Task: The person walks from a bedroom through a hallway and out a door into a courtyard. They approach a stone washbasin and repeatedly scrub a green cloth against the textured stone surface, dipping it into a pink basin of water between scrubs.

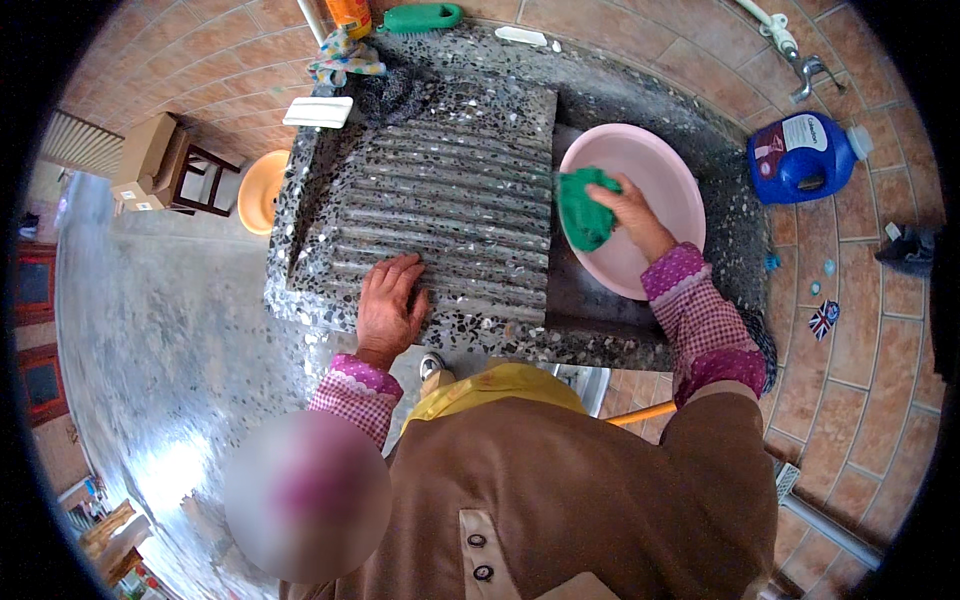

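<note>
My right hand (634,214) grips a bunched green cloth (587,210) over the left side of a pink plastic basin (671,169). The cloth is slightly blurred and partly covers the basin's rim. That basin sits in the deep trough at the right of a terrazzo laundry sink (442,341). On the left of the sink is a ridged washboard surface (457,195). My left hand (391,304) rests on its near left corner, fingers a little apart and holding nothing.
Above the washboard lie a dark mesh scourer (390,94), a white soap bar (319,112) and a green scrubbing brush (421,19). To the right stand a blue detergent jug (802,157) and a wall tap (808,75). An orange basin (261,193) is beyond the sink's left edge.
</note>
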`<state>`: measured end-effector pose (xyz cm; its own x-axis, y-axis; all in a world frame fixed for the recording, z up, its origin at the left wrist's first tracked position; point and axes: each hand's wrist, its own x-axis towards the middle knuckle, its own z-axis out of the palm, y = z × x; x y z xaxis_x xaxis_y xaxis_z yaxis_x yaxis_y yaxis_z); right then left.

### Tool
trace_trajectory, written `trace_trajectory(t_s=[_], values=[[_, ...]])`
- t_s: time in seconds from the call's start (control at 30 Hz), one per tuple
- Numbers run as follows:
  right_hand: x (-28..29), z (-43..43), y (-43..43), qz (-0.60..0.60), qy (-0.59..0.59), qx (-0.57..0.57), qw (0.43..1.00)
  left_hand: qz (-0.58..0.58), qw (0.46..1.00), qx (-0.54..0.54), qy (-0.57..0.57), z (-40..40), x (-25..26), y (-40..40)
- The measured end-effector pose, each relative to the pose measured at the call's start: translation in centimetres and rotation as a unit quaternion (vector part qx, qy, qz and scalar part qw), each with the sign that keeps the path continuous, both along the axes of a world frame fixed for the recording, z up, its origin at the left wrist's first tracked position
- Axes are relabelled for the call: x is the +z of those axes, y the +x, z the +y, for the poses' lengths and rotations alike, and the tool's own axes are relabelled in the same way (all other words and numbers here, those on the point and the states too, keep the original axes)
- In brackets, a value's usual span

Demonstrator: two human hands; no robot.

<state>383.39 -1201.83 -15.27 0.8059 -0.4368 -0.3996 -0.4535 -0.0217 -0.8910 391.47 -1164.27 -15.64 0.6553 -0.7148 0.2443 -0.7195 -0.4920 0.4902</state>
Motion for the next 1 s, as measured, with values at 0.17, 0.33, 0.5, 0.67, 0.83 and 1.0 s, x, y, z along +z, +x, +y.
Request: trace_trajectory(t_s=[0.17, 0.33, 0.5, 0.67, 0.83, 1.0], values=[[-8.9, -8.6, -5.8, 0.09, -0.064, -0.142, 0.984, 0.007, 1.0, -0.005, -0.001, -0.3, 0.4, 0.0], [-16.3, -6.0, -5.5, 0.04, -0.429, 0.13, 0.893, 0.003, 1.0, 0.006, 0.019, -0.1, 0.2, 0.1], [-17.0, -6.2, -3.6, 0.042, -0.417, 0.098, 0.903, 0.002, 0.999, 0.031, 0.025, 0.2, -0.5, 0.0], [-14.5, -6.0, -3.6, 0.089, -0.22, 0.098, 0.966, -0.003, 1.0, 0.006, 0.005, -0.1, 0.2, 0.0], [-3.9, -3.4, -1.5, -0.015, -0.012, -0.036, 0.999, -0.002, 1.0, 0.005, 0.01, 0.2, -0.1, 0.1], [6.6, 2.2, 1.3, -0.167, 0.072, 0.027, 0.983, -0.003, 1.0, 0.0, -0.009, 0.6, 0.0, 0.1]])
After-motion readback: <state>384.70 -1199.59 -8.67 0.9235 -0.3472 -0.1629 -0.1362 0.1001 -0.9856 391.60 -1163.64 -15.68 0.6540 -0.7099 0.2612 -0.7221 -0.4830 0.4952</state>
